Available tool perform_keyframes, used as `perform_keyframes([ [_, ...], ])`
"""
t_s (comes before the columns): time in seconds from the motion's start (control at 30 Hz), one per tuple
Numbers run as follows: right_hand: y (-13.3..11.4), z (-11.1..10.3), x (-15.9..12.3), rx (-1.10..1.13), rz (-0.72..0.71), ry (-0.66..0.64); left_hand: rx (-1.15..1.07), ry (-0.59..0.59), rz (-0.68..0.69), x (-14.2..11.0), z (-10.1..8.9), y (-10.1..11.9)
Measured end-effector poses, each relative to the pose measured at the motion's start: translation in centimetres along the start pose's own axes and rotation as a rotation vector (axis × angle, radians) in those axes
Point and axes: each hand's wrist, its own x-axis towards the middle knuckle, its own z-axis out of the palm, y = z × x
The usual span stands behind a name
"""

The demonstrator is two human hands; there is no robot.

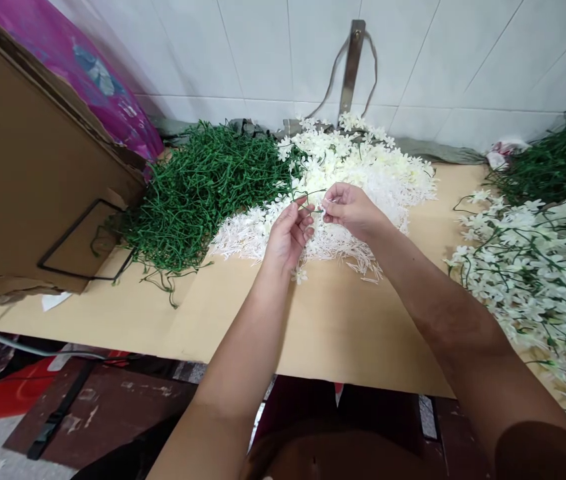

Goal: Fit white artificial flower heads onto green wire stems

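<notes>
My left hand [290,233] pinches a thin green plastic flower stem [315,211] between thumb and fingers, with the other fingers loosely curled. Close to its right, my right hand [349,209] has its fingertips closed on a small white flower piece [323,208] at the stem's end. The exact fit between piece and stem is too small to make out. Both hands are above a heap of loose white artificial blossoms [347,160] and thin white pieces [250,237]. A single white blossom [299,275] lies just below my left hand.
Left of the blossoms is a pile of green stems [213,180], beside a cardboard box [37,153] and a black wire frame [70,233]. Stemmed white flowers [547,267] and more green stems [563,160] lie at the right. A tiled wall [253,53] bounds the table [363,340].
</notes>
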Motion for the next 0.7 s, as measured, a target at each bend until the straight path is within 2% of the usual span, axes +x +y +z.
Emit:
perform_keyframes([
  [0.13, 1.0, -0.4, -1.0, 0.066, 0.023, -0.053, 0.055, 0.048, 0.04, 0.1, 0.1, -0.3],
  [0.27, 1.2, -0.2, -2.2, 0.126, 0.104, -0.081, 0.184, 0.037, 0.112, 0.2, 0.0, -0.7],
  [0.43, 0.8, 1.2, -3.1, -0.013, 0.199, -0.027, 0.321, 0.057, 0.212, 0.2, -0.1, -1.2],
  [0.57, 1.0, 2.0, -2.9, -0.123, 0.082, -0.106, 0.356, 0.014, 0.207, 0.2, -0.1, -1.1],
  [0.7, 0.6, 1.7, -2.0, -0.002, -0.025, -0.158, 0.268, 0.079, 0.259, 0.3, -0.4, -0.4],
])
